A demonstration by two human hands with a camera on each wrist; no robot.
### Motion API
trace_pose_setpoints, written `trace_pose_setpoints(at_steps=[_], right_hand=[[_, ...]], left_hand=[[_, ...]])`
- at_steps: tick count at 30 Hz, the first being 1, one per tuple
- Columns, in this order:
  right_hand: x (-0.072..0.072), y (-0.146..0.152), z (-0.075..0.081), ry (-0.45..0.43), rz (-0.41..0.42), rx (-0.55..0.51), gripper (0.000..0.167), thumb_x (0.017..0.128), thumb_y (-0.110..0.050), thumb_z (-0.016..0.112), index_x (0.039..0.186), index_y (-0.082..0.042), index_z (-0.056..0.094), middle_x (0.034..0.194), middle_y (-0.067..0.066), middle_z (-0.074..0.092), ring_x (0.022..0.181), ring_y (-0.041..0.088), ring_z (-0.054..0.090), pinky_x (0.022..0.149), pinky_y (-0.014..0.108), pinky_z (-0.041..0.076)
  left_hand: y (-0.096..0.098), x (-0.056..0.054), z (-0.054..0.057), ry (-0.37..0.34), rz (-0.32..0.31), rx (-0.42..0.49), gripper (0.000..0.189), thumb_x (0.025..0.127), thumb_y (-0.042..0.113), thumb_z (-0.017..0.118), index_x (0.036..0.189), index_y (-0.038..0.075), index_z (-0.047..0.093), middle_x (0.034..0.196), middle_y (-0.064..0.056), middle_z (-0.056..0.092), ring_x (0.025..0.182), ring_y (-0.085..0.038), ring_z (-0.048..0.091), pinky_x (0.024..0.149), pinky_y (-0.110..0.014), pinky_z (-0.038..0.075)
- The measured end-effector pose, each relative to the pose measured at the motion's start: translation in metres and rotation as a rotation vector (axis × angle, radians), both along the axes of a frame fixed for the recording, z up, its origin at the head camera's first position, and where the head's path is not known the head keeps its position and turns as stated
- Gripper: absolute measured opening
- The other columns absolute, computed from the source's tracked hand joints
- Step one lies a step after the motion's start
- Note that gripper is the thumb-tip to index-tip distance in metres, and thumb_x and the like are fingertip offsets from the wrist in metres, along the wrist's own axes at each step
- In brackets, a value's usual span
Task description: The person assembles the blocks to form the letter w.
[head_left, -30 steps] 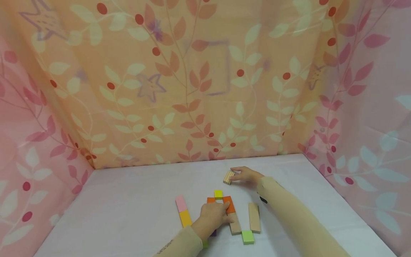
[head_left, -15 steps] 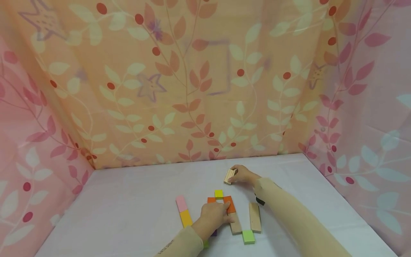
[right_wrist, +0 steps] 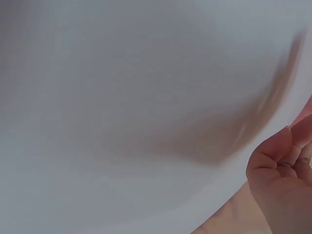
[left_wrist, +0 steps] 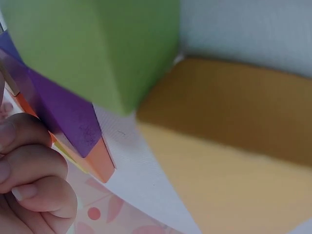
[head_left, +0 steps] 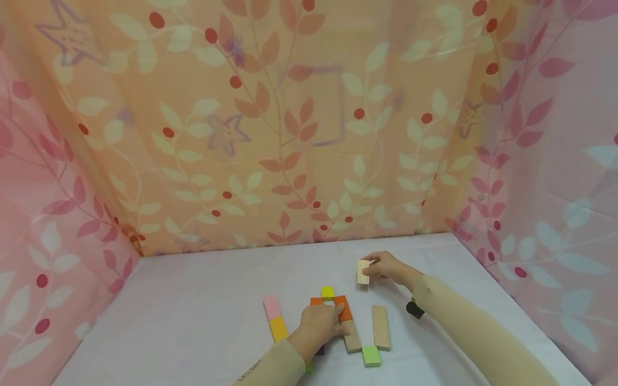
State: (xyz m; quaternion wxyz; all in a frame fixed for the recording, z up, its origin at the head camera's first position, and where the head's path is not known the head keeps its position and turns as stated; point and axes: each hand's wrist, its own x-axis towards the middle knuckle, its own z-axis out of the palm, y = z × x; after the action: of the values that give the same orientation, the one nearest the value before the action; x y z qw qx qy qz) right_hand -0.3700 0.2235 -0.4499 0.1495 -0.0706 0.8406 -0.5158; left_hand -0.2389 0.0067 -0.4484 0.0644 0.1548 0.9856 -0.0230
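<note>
In the head view, my right hand (head_left: 388,268) pinches a small pale wooden block (head_left: 362,272) with a striped face, held just over the table with a shadow below. My left hand (head_left: 318,324) rests on the laid-out blocks. Its fingertips touch an orange block (head_left: 344,308) and the plain wooden block (head_left: 352,336) below it. The left wrist view shows loosely bent fingers beside a purple block (left_wrist: 68,109), with a green block (left_wrist: 97,48) and a yellow-orange block (left_wrist: 234,146) up close. In the right wrist view, the grip is partly cut off and a brown shape is blurred.
A pink block (head_left: 272,306) and a yellow-orange block (head_left: 278,328) line up on the left. A yellow block (head_left: 328,292) sits at the top. To the right lie a plain wooden block (head_left: 381,327) and a green block (head_left: 371,356). Patterned curtains (head_left: 289,134) border the white table (head_left: 193,300).
My right hand has closed on the striped wooden block, raised it slightly and carried it to the right. The left hand stays on the blocks. The head view has tilted a little.
</note>
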Motion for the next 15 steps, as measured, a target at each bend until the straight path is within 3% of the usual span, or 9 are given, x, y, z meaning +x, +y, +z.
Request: trace_pose_setpoints(at_steps=[4,10,15], right_hand=[[0.014,0.016,0.000,-0.008,0.062,-0.011,0.042,0.084,-0.007,0.073,0.121,0.007,0.061,0.074,-0.002,0.060,0.060,0.011,0.048,0.054,0.024,0.035],[0.028,0.028,-0.005,0.022,0.114,0.016,0.041,0.084,-0.004,0.073,0.120,0.012,0.059,0.074,-0.002,0.056,0.066,0.011,0.049,0.060,0.025,0.041],[0.033,0.032,-0.012,0.032,0.112,0.062,0.036,0.082,-0.010,0.077,0.112,0.006,0.065,0.074,-0.001,0.047,0.066,0.012,0.045,0.058,0.024,0.039]], left_hand=[[0.000,0.000,-0.001,0.002,-0.004,0.006,0.064,0.078,0.065,0.064,0.134,0.034,0.060,0.085,0.003,0.070,0.069,-0.009,0.056,0.053,-0.027,0.043],[-0.001,-0.002,0.000,0.002,-0.005,0.014,0.064,0.077,0.064,0.066,0.133,0.034,0.061,0.086,0.003,0.071,0.070,-0.009,0.055,0.054,-0.026,0.043],[0.000,-0.003,0.001,0.000,-0.014,0.008,0.063,0.077,0.063,0.066,0.132,0.034,0.062,0.100,0.005,0.072,0.089,-0.011,0.065,0.061,-0.029,0.046]])
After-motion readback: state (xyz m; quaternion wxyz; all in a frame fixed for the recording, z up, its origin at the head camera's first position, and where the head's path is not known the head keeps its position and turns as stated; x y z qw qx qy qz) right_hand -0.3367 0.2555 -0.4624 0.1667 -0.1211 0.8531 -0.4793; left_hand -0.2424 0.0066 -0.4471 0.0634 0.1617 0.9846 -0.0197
